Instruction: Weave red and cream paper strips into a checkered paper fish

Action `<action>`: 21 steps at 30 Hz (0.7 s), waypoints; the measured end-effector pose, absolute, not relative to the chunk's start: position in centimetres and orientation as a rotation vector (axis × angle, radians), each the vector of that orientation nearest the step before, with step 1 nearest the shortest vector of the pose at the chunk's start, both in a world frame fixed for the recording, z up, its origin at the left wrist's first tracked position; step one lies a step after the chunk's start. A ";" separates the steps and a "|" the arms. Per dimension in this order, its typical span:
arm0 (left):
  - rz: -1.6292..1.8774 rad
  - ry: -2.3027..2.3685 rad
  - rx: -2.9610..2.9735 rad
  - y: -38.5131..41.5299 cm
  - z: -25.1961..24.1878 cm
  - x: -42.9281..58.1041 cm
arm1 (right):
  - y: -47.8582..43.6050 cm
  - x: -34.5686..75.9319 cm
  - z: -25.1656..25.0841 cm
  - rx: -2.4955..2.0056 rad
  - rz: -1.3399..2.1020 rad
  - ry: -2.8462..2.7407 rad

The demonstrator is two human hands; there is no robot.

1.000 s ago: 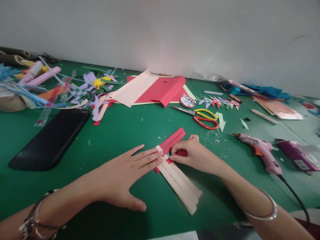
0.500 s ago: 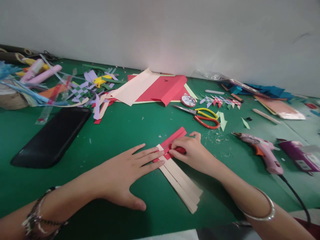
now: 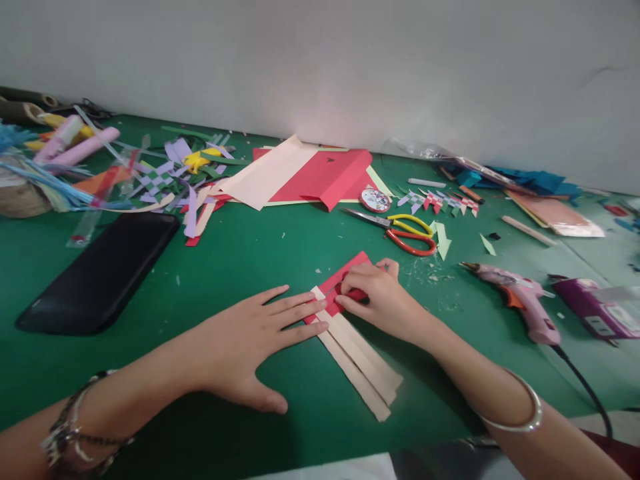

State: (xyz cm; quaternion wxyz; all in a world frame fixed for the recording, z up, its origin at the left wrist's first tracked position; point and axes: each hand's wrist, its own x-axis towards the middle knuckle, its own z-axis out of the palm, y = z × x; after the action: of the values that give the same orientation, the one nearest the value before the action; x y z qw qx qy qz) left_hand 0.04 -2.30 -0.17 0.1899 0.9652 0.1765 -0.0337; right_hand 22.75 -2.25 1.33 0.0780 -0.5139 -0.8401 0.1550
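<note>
Cream paper strips (image 3: 357, 367) fan toward me on the green table, crossed near their far end by red paper strips (image 3: 345, 272) that run up to the right. My left hand (image 3: 250, 340) lies with fingers spread, its fingertips pressing on the crossing. Pinched between the thumb and fingers of my right hand (image 3: 377, 297) is a red strip, partly hidden by the hand. The cream strips pass below my right hand.
Scissors (image 3: 400, 230) with yellow and red handles lie beyond my hands. To the right is a pink glue gun (image 3: 525, 297) beside a purple box (image 3: 593, 303). A black phone-like slab (image 3: 100, 277) rests at left. Coloured paper sheets (image 3: 320, 173) lie near the wall.
The view has shifted slightly. My right hand has moved a little at the red strip it pinches; my left hand keeps pressing on the crossing.
</note>
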 end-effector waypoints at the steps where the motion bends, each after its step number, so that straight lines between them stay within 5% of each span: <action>1: -0.094 0.492 2.721 -2.3 -0.2 0.0 | -2.2 22.8 1.3 -1.531 0.450 -2.522; 21: 0.010 0.413 2.816 -2.1 -0.4 -1.8 | -1.9 23.1 0.9 -1.515 0.414 -2.532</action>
State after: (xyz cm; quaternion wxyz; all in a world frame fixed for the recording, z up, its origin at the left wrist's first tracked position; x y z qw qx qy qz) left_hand -1.77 -2.10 -0.39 0.1474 0.9786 0.1435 0.0035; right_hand 23.09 -1.94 0.87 0.0810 -0.5067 -0.8470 0.1386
